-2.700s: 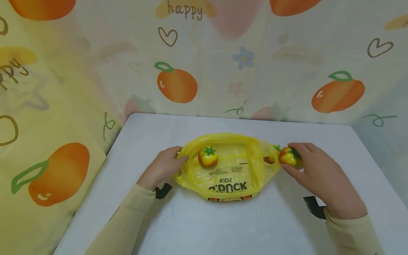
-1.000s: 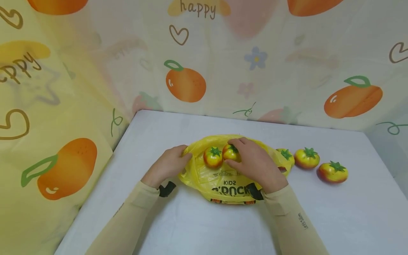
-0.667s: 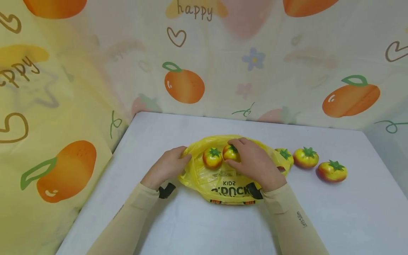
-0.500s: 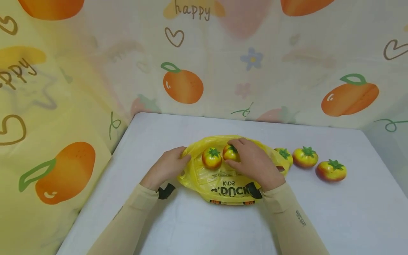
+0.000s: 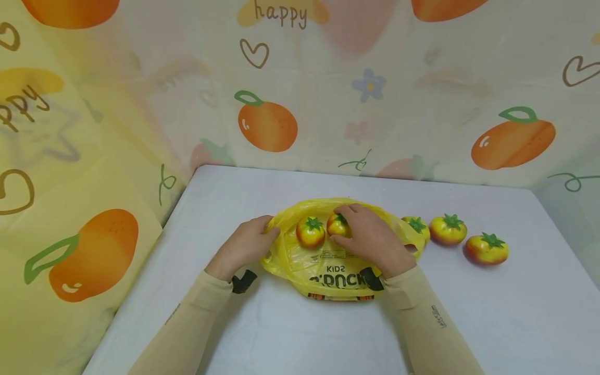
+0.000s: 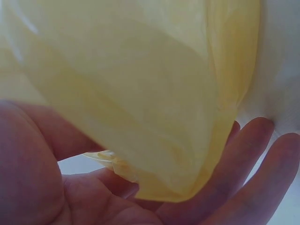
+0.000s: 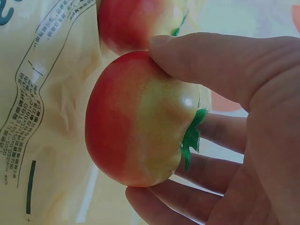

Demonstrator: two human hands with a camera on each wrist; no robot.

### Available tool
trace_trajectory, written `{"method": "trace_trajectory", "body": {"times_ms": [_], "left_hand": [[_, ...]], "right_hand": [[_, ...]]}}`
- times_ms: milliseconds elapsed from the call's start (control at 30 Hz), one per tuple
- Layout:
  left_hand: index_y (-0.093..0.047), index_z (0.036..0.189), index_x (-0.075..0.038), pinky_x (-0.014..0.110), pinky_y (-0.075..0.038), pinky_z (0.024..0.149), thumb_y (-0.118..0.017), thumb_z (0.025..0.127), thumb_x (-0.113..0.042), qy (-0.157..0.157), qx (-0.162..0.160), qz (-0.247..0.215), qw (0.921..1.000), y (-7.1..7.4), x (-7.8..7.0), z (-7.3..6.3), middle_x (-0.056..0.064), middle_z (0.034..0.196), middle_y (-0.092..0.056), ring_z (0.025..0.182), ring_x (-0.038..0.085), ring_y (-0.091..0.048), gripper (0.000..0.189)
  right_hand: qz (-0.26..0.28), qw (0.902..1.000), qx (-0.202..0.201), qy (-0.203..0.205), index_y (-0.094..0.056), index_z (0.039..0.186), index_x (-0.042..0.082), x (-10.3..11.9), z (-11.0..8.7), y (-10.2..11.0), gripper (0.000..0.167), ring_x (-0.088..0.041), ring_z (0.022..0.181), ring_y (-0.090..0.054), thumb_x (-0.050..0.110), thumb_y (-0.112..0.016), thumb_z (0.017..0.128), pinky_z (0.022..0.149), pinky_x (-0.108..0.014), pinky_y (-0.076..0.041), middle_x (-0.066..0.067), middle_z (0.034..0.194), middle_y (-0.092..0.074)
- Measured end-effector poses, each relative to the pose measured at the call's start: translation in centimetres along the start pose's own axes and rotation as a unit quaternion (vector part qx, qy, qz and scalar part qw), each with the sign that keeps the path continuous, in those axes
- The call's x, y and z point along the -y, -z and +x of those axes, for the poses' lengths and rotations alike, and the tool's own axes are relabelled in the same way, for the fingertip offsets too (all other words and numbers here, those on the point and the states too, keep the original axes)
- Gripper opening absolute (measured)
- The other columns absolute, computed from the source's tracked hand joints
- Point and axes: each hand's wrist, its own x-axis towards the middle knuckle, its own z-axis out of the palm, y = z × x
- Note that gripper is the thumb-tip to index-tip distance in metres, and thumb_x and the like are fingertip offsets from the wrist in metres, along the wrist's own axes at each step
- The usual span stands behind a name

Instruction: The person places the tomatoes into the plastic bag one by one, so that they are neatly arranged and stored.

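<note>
A yellow plastic bag with dark printing lies spread on the table, its mouth facing up. At its left end my left hand pinches the edge; in the left wrist view the thin yellow film hangs between thumb and fingers. My right hand reaches over the bag's mouth and holds a toy tomato, red and yellow with a green fabric leaf, between thumb and fingertips. Just left of it, a second toy tomato sits inside the bag.
Three more toy tomatoes stand to the right of the bag: one partly behind its right end, a middle tomato and an outer tomato. The white table meets a fruit-print cloth at the back and left.
Since the oldest frame, my right hand has carried a tomato leftward from beside the bag to over its mouth, uncovering the tomatoes at right. In the last second both hands stay nearly still.
</note>
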Motion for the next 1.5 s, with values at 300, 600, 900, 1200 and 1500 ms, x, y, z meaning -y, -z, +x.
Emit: {"method": "trace_trajectory", "body": {"times_ms": [300, 600, 900, 1200, 1500], "left_hand": [[-0.062, 0.147, -0.008, 0.037, -0.053, 0.088, -0.05, 0.114, -0.031, -0.001, -0.002, 0.002, 1.0, -0.1, 0.1, 0.0, 0.009, 0.128, -0.072, 0.095, 0.021, -0.063, 0.043], [-0.063, 0.144, -0.007, 0.032, -0.051, 0.078, -0.05, 0.113, -0.03, 0.0, 0.0, -0.002, 1.0, 0.1, -0.2, -0.1, 0.009, 0.115, -0.071, 0.088, 0.021, -0.062, 0.041], [-0.061, 0.147, -0.007, 0.033, -0.051, 0.08, -0.05, 0.113, -0.03, 0.006, 0.0, -0.001, 1.0, 0.0, -0.2, -0.1, 0.01, 0.12, -0.071, 0.092, 0.022, -0.062, 0.042], [-0.06, 0.148, -0.007, 0.033, -0.051, 0.082, -0.05, 0.114, -0.03, 0.006, 0.002, 0.001, 1.0, -0.1, -0.6, -0.1, 0.01, 0.122, -0.071, 0.093, 0.022, -0.062, 0.043], [-0.062, 0.146, -0.008, 0.035, -0.052, 0.084, -0.05, 0.113, -0.031, 0.002, 0.0, 0.01, 0.9999, -0.1, -0.2, 0.1, 0.009, 0.124, -0.072, 0.095, 0.022, -0.064, 0.042]], "right_hand": [[0.003, 1.0, 0.008, 0.004, -0.057, 0.152, 0.012, 0.0, 0.2, -0.4, 0.066, -0.034, 0.135, -0.062, 0.044, -0.079, 0.098, 0.117, -0.054, -0.05, -0.015, 0.153, -0.061], [-0.004, 0.9999, 0.002, 0.015, -0.058, 0.152, 0.011, -0.3, 0.4, -0.9, 0.065, -0.034, 0.132, -0.063, 0.042, -0.079, 0.098, 0.116, -0.053, -0.051, -0.015, 0.149, -0.063], [-0.009, 0.9998, 0.01, 0.011, -0.057, 0.153, 0.011, -0.3, 0.5, -1.1, 0.067, -0.035, 0.133, -0.063, 0.042, -0.079, 0.098, 0.115, -0.054, -0.051, -0.016, 0.151, -0.063], [-0.006, 0.9998, 0.017, 0.003, -0.054, 0.156, 0.01, -0.4, 0.2, -0.9, 0.071, -0.035, 0.135, -0.062, 0.043, -0.08, 0.098, 0.117, -0.054, -0.05, -0.017, 0.153, -0.06], [-0.01, 0.9998, 0.014, 0.012, -0.055, 0.156, 0.012, 0.4, -0.8, 0.5, 0.071, -0.035, 0.141, -0.058, 0.046, -0.079, 0.098, 0.118, -0.054, -0.049, -0.015, 0.157, -0.058]]}}
